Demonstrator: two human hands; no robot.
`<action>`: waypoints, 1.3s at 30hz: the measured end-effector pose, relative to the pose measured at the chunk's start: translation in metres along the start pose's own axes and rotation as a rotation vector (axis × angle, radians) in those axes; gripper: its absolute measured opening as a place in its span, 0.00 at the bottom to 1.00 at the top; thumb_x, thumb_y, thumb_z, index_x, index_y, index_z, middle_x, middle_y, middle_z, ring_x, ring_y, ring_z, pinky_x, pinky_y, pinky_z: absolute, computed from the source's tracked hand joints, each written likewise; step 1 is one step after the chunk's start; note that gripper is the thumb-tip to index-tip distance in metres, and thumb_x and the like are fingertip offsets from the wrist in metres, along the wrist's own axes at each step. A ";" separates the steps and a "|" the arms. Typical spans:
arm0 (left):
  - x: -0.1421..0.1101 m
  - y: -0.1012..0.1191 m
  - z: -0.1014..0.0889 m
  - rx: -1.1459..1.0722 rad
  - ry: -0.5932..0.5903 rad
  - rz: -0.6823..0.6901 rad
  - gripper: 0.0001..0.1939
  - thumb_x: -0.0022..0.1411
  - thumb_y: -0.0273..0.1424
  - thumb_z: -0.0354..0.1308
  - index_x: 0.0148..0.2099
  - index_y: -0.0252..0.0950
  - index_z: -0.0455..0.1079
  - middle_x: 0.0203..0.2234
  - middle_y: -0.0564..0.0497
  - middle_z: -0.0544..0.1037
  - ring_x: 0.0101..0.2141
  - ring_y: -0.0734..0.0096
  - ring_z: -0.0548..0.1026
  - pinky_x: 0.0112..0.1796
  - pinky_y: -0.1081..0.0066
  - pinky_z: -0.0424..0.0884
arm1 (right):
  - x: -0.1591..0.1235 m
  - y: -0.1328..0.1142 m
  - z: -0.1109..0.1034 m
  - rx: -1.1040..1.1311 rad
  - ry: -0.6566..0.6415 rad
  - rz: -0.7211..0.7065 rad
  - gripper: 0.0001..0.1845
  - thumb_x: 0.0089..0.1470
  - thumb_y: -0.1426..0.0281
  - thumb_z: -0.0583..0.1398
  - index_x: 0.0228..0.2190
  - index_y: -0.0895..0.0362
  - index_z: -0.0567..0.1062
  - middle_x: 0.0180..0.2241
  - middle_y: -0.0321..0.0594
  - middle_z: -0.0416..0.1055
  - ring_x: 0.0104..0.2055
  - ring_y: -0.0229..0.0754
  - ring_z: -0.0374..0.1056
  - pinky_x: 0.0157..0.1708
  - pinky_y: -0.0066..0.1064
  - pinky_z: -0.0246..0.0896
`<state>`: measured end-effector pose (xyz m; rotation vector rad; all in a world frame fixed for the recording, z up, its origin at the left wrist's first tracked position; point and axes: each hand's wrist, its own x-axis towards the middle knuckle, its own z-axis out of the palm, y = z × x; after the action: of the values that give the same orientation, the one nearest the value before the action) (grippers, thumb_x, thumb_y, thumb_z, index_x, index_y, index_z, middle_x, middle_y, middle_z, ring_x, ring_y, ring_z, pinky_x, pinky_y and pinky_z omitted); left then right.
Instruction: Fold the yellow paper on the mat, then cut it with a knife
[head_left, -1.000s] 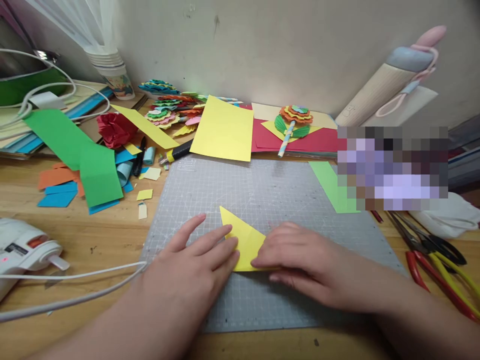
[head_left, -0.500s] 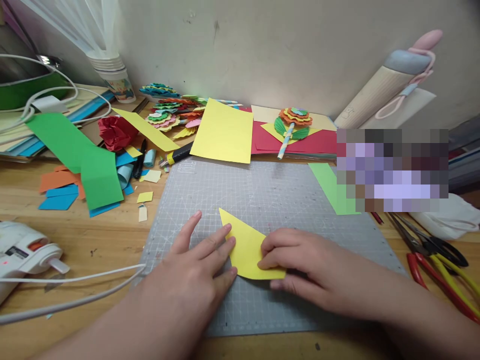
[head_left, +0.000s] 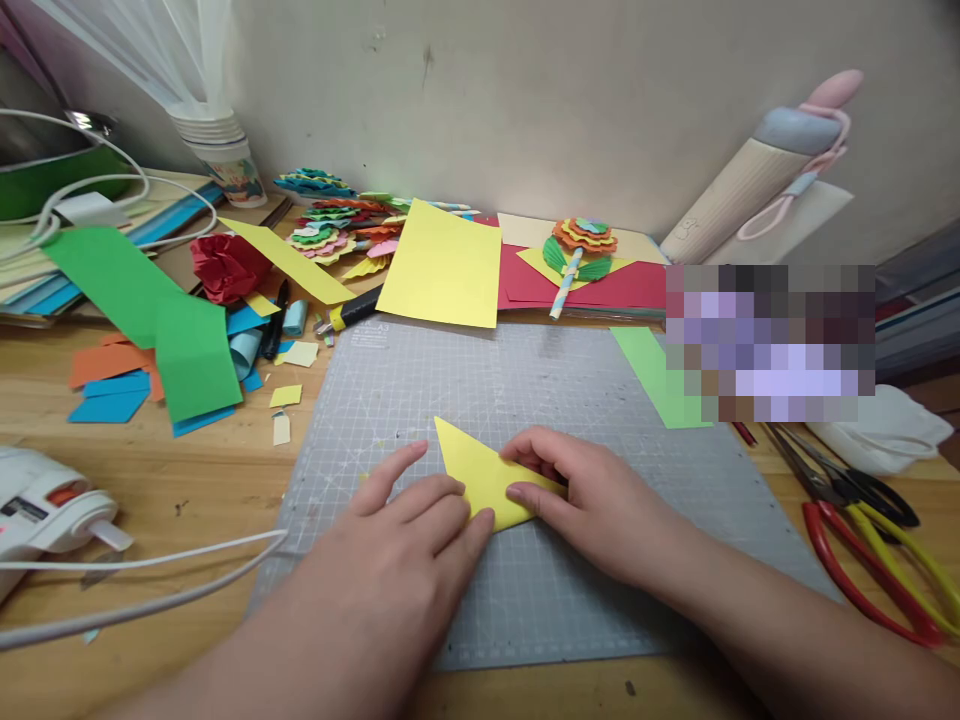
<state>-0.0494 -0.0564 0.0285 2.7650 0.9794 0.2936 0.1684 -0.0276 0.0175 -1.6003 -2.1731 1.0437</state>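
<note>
A yellow sheet of paper (head_left: 480, 475), folded to a pointed shape, lies on the grey cutting mat (head_left: 375, 390) with one tip pointing to the upper left. My left hand (head_left: 420, 540) holds its lower left edge, thumb and curled fingers against the paper and one finger stretched out over the mat. My right hand (head_left: 581, 490) pinches the right end, with the thumb on the paper's face and the fingers along the upper edge. Part of that right end is hidden by the hand.
Green paper strips (head_left: 199, 360) and coloured scraps lie left, above a glue gun (head_left: 52, 500) with cables. Behind the mat are a larger yellow sheet (head_left: 442, 265), a cutter (head_left: 352, 310) and a paper flower (head_left: 581, 245). Red- and yellow-handled tools (head_left: 862, 570) lie right.
My right hand has moved up and now pinches the paper's right end. The lower right edge has come up, leaving a narrower shape. My left fingers have curled in more.
</note>
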 end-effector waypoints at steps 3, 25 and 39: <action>0.001 -0.002 0.003 -0.022 -0.048 -0.016 0.16 0.60 0.32 0.56 0.51 0.40 0.70 0.40 0.52 0.77 0.43 0.65 0.73 0.62 0.54 0.40 | 0.000 0.001 0.000 0.000 -0.004 -0.007 0.05 0.55 0.72 0.60 0.36 0.53 0.71 0.34 0.35 0.72 0.35 0.39 0.65 0.34 0.32 0.56; -0.005 0.001 -0.001 -0.036 -0.026 -0.079 0.10 0.63 0.32 0.53 0.45 0.42 0.73 0.39 0.53 0.76 0.47 0.64 0.72 0.62 0.53 0.44 | 0.002 0.000 0.002 -0.081 0.091 -0.038 0.06 0.56 0.73 0.58 0.27 0.55 0.69 0.29 0.35 0.69 0.31 0.38 0.63 0.30 0.30 0.54; -0.004 0.003 0.002 -0.035 -0.019 -0.041 0.14 0.64 0.31 0.51 0.50 0.41 0.71 0.50 0.52 0.75 0.57 0.63 0.66 0.64 0.56 0.38 | 0.001 0.000 0.002 -0.081 0.081 -0.056 0.09 0.57 0.73 0.58 0.25 0.55 0.67 0.28 0.34 0.68 0.31 0.38 0.63 0.30 0.30 0.54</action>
<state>-0.0502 -0.0611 0.0265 2.7074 1.0155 0.2751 0.1674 -0.0276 0.0160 -1.5776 -2.2187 0.8696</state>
